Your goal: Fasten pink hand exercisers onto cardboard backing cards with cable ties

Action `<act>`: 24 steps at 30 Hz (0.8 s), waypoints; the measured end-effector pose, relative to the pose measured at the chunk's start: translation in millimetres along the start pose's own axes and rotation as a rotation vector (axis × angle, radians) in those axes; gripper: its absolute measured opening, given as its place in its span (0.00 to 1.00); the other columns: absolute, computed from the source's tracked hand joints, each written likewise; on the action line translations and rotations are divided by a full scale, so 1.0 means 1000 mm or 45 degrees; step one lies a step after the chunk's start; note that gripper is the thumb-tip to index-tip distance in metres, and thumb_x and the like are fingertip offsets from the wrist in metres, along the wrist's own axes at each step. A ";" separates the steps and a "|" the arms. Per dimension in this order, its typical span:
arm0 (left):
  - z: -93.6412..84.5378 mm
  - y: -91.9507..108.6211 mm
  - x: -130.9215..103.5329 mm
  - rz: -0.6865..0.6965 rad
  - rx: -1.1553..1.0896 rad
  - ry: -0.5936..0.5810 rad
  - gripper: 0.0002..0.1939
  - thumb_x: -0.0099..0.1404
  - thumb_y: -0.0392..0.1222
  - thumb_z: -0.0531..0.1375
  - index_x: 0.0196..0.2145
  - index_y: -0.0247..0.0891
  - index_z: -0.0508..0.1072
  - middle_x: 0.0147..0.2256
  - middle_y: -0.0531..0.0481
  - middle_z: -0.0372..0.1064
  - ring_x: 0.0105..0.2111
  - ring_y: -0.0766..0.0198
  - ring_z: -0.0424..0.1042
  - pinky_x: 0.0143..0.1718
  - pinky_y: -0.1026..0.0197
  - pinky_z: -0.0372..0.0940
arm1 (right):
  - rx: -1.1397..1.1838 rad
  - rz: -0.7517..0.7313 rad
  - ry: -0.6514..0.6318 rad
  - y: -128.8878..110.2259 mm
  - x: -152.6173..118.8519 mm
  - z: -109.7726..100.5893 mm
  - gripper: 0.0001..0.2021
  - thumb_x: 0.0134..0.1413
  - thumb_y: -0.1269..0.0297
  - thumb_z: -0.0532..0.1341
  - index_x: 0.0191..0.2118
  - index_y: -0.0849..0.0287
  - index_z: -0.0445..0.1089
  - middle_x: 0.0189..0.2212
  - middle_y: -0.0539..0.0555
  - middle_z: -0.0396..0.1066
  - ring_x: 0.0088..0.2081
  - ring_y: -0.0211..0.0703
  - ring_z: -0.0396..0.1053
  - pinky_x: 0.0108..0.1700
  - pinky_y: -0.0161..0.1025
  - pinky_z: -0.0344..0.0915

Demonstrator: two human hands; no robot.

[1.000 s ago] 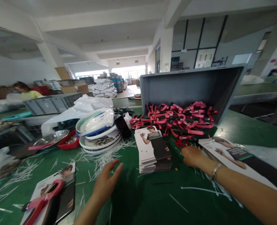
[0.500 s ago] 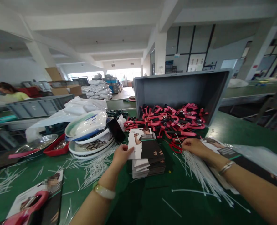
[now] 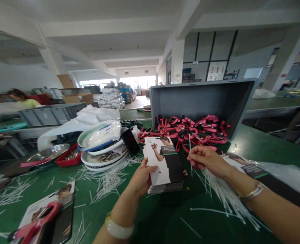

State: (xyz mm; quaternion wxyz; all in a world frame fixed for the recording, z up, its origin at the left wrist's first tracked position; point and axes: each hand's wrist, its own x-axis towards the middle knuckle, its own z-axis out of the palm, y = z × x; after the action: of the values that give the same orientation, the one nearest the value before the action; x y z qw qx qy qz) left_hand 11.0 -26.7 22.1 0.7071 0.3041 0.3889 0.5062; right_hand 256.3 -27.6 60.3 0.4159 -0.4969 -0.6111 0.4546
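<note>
From the head view, the left hand (image 3: pixel 142 177) is pinching a printed card (image 3: pixel 162 161), fingers closed on its left edge with the thumb lying across the face. The card is sitting above the card pile (image 3: pixel 167 188) near the middle of the bench (image 3: pixel 165 217); call that pile the clock's hub. Just to its right, the right hand (image 3: pixel 208 161) is holding a white tie (image 3: pixel 190 144) almost upright, thumb and fingers pressed together on it.

How far along? Over at eight o'clock a pink tool (image 3: pixel 39 222) is lying on a second card (image 3: pixel 65 217), while the card in hand is carrying no tool. So the work is looking only partly done, with plenty waiting: more cards in the pile, a loose bundle of ties (image 3: pixel 224 195) fanning out at four o'clock.

Now the containers! At one o'clock a grey crate (image 3: pixel 203 98) is resting on its side, mouth facing us, pink-and-black tools (image 3: pixel 190 128) heaping inside and spilling onto the bench. Toward ten, stacked white bowls (image 3: pixel 88 162) are holding metal pieces (image 3: pixel 107 157), a plastic bag (image 3: pixel 109 132) topping them. At nine, a red tray (image 3: pixel 67 164) is carrying small metal parts, too blurred to identify.
</note>
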 end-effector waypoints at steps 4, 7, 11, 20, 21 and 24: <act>0.003 -0.011 -0.003 -0.041 -0.064 0.051 0.31 0.49 0.32 0.64 0.51 0.37 0.63 0.31 0.49 0.75 0.25 0.61 0.73 0.30 0.59 0.69 | -0.042 -0.284 0.136 -0.011 -0.004 0.025 0.18 0.50 0.47 0.61 0.31 0.58 0.61 0.27 0.52 0.71 0.19 0.31 0.62 0.18 0.30 0.58; 0.005 -0.017 -0.004 -0.027 -0.109 -0.013 0.30 0.48 0.34 0.67 0.50 0.37 0.66 0.33 0.47 0.75 0.27 0.60 0.74 0.33 0.58 0.69 | -0.154 -0.535 0.288 -0.014 -0.012 0.045 0.13 0.58 0.52 0.56 0.35 0.57 0.62 0.32 0.54 0.72 0.24 0.35 0.67 0.23 0.33 0.65; 0.005 -0.018 -0.006 0.027 -0.134 -0.042 0.31 0.44 0.35 0.69 0.48 0.38 0.69 0.35 0.48 0.75 0.31 0.59 0.74 0.36 0.58 0.68 | -0.385 -0.706 0.282 -0.010 -0.021 0.064 0.09 0.62 0.57 0.52 0.36 0.57 0.64 0.35 0.54 0.71 0.27 0.36 0.70 0.28 0.35 0.69; 0.009 -0.013 -0.013 0.086 -0.145 -0.053 0.34 0.42 0.37 0.70 0.49 0.40 0.67 0.36 0.49 0.74 0.32 0.60 0.73 0.37 0.59 0.65 | -0.553 -0.775 0.250 -0.005 -0.019 0.072 0.11 0.63 0.60 0.50 0.34 0.56 0.66 0.36 0.56 0.72 0.29 0.37 0.73 0.29 0.34 0.71; 0.010 -0.013 -0.015 0.096 -0.154 -0.052 0.34 0.42 0.37 0.70 0.49 0.40 0.67 0.36 0.50 0.74 0.32 0.60 0.73 0.36 0.59 0.65 | -0.560 -0.787 0.261 -0.005 -0.018 0.072 0.11 0.63 0.60 0.50 0.34 0.57 0.66 0.36 0.55 0.72 0.28 0.36 0.72 0.28 0.33 0.70; 0.015 -0.012 -0.020 0.096 -0.189 -0.058 0.34 0.43 0.38 0.70 0.50 0.41 0.67 0.34 0.50 0.74 0.29 0.62 0.72 0.35 0.59 0.65 | -0.668 -0.948 0.325 -0.001 -0.014 0.073 0.07 0.62 0.65 0.51 0.37 0.57 0.66 0.36 0.55 0.72 0.29 0.37 0.72 0.30 0.35 0.70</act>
State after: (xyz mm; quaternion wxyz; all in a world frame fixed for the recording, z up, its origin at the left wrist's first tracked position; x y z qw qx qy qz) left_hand 26.0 -49.6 24.5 0.7169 0.2767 0.3222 0.5529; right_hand 188.6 -51.9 42.7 0.4828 -0.3841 -0.7860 0.0403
